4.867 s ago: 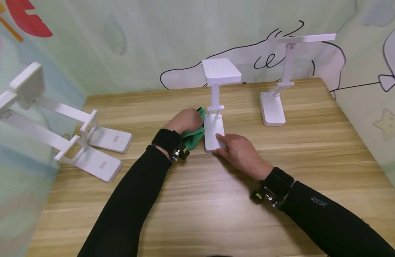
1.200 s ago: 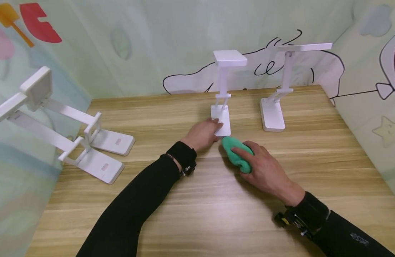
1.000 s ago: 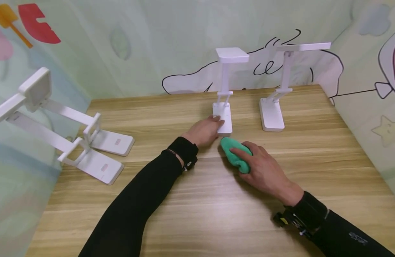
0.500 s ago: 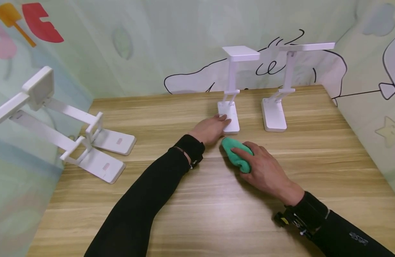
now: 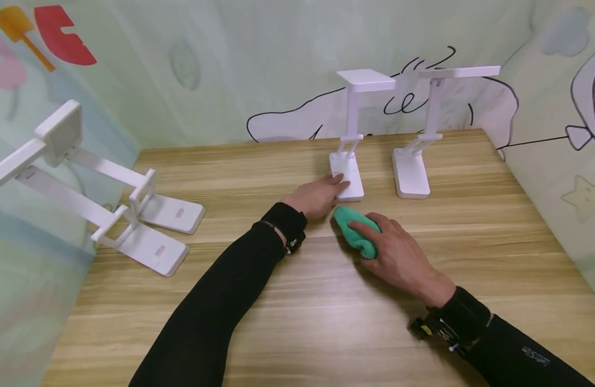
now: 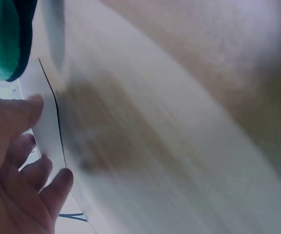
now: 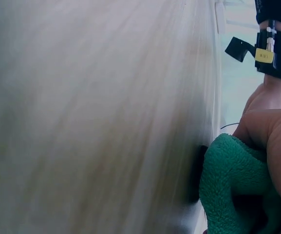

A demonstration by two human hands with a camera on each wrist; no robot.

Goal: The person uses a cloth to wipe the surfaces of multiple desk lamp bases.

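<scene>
A white desk lamp with a flat square head stands near the back of the table. My left hand grips the left side of its base, with fingertips lying on the base's top. The left wrist view has the thumb and curled fingers of the left hand at the pale base. My right hand holds a bunched green cloth on the tabletop, just in front of the lamp base. Close up in the right wrist view, the cloth is fluffy and folded; the fingertips under it are hidden.
A second white lamp stands to the right at the back. Two more white lamps, a nearer one and a farther one, stand at the left. A printed curtain borders the wooden table behind.
About five seconds ago the left hand had the cloth and the right hand touched the lamp; now they are swapped. The lamp has shifted right and backward with the left hand, lately only slightly.
</scene>
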